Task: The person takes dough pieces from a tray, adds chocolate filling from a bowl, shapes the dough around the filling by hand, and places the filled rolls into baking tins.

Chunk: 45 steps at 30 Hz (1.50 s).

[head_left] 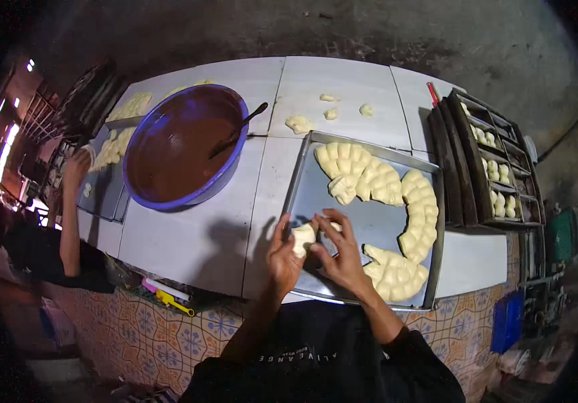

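Observation:
My left hand (282,258) curls round a pale lump of dough (303,239) over the near left edge of a metal tray (369,232). From the other side my right hand (344,260) reaches in, its fingertips meeting close to the lump. A small bit of pale dough shows between its bent fingers. On the tray, pieces of ridged dough (343,161) lie in a curve along the far side, with a longer strip (421,211) down the right. Another ridged section (395,274) rests in the near right corner. A rough dough lump (343,189) sits beside the far pieces.
A blue basin (216,193) of brown mixture with a dark-handled utensil (257,112) stands left. Loose dough scraps (299,123) lie beyond the tray. At right stands a dark divided rack (504,161) holding dough pieces. A co-worker's arm (70,221) reaches over another dough tray (104,195).

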{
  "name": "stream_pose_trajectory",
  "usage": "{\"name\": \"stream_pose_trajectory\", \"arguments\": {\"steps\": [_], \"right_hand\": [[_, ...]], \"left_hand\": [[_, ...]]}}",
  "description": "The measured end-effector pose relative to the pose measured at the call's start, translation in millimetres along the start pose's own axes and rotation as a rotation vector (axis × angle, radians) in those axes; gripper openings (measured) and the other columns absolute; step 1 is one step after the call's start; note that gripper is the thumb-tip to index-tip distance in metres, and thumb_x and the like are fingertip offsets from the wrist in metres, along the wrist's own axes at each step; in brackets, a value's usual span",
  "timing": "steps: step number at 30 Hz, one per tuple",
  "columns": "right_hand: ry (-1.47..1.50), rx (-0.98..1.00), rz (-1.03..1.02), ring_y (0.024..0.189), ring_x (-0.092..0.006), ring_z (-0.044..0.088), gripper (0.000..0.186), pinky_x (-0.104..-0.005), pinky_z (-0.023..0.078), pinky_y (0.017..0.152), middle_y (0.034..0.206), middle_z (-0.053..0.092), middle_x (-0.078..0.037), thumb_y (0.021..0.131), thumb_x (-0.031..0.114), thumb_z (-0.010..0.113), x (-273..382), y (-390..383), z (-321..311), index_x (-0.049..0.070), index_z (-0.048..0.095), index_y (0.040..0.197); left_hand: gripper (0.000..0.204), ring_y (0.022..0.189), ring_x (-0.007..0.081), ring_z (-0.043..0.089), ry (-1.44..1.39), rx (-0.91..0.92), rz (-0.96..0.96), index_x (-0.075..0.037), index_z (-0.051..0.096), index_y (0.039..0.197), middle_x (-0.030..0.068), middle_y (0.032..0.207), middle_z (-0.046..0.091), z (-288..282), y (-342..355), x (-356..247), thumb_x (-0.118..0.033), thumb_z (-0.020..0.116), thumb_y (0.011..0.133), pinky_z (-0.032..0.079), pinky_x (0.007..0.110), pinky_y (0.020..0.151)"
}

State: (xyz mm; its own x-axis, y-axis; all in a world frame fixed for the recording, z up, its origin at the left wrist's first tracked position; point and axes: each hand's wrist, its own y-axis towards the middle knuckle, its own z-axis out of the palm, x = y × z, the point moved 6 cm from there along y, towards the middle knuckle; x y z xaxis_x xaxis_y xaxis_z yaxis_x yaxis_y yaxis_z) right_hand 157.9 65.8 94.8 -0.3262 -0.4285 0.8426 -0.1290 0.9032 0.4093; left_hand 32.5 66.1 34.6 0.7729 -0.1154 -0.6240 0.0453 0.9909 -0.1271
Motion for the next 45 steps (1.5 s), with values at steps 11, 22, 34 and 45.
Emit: {"name": "stream_pose_trajectory", "arguments": {"steps": [11, 22, 34, 45], "right_hand": [[0.097, -0.006, 0.079, 0.11, -0.0302, 0.042, 0.035, -0.0418, 0.036, 0.095, 0.113, 0.043, -0.017, 0.092, 0.029, 0.055, -39, 19, 11, 0.003, 0.064, 0.113], [0.773, 0.204, 0.232, 0.121, -0.025, 0.04, 0.139, -0.0393, 0.039, 0.099, 0.14, 0.029, -0.013, 0.054, 0.07, 0.079, -64, 29, 47, 0.018, -0.005, 0.151], [0.729, 0.176, 0.355, 0.108, -0.0182, 0.05, 0.1, -0.0281, 0.045, 0.081, 0.136, 0.04, -0.011, 0.078, 0.056, 0.07, -104, 23, 60, 0.021, 0.012, 0.151], [1.393, 0.082, 0.843, 0.075, -0.0105, 0.058, 0.032, -0.0221, 0.048, 0.065, 0.102, 0.065, -0.008, 0.095, 0.017, 0.058, -134, -1, 105, -0.003, 0.058, 0.12]], "left_hand": [[0.013, 0.074, 0.0091, 0.06, 0.9, -0.256, 0.448, 0.005, 0.069, 0.089, 0.003, 0.078, 0.066, -6, -16, -18, -0.006, 0.07, 0.083, 0.047, 0.024, 0.069], [0.134, 0.122, 0.0348, 0.048, -0.496, 0.547, -0.172, 0.01, 0.019, 0.142, 0.0277, 0.137, 0.042, 16, 35, -40, -0.087, 0.056, 0.057, 0.039, 0.045, 0.103], [0.102, 0.065, 0.0252, 0.059, 1.445, -0.177, -0.303, 0.0, 0.067, 0.076, 0.0094, 0.064, 0.061, -152, 215, -210, -0.079, 0.004, 0.084, 0.047, 0.039, 0.063], [0.098, 0.102, 0.0279, 0.062, -0.092, 0.302, -0.513, 0.005, 0.036, 0.139, 0.0198, 0.124, 0.057, -24, 84, -46, -0.077, 0.024, 0.087, 0.043, 0.039, 0.096]]}}
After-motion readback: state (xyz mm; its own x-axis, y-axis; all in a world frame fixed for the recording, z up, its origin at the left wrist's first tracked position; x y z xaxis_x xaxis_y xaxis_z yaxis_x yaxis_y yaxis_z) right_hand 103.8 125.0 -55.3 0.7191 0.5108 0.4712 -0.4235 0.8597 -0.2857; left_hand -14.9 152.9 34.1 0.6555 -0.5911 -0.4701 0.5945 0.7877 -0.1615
